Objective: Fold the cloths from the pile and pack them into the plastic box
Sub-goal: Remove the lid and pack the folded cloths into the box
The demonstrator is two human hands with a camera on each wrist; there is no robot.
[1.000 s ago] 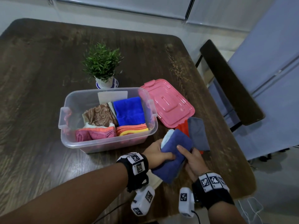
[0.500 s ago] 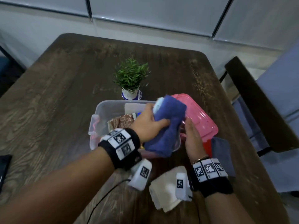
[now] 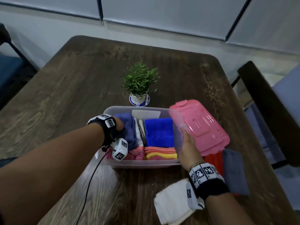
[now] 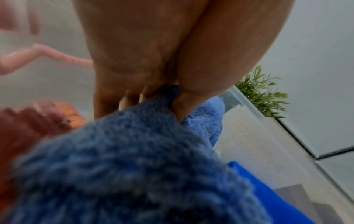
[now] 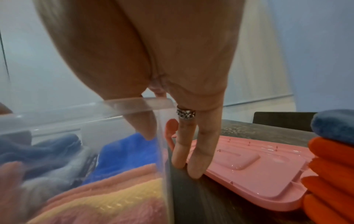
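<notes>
The clear plastic box (image 3: 142,163) stands in the middle of the wooden table. My left hand (image 3: 119,125) is inside its left end and grips a folded slate-blue cloth (image 3: 129,132) that stands beside the cloths packed there. In the left wrist view, the thumb and fingers of that hand (image 4: 157,97) pinch the cloth's top edge (image 4: 134,159). My right hand (image 3: 188,146) holds the box's right wall, thumb inside and fingers (image 5: 199,159) down the outside of the rim (image 5: 134,103). A royal blue cloth (image 3: 158,132) and orange and yellow cloths (image 3: 160,154) fill the right half.
The pink lid (image 3: 199,127) leans by the box's right side. Near the table's front right lie a cream cloth (image 3: 172,203), a red cloth (image 3: 214,161) and a grey-blue cloth (image 3: 233,172). A small potted plant (image 3: 139,82) stands behind the box. A dark chair (image 3: 269,108) is at the right.
My left hand carried the slate-blue cloth from the table's front edge up and down into the box's left end. My right hand let go of it and took hold of the box's right wall.
</notes>
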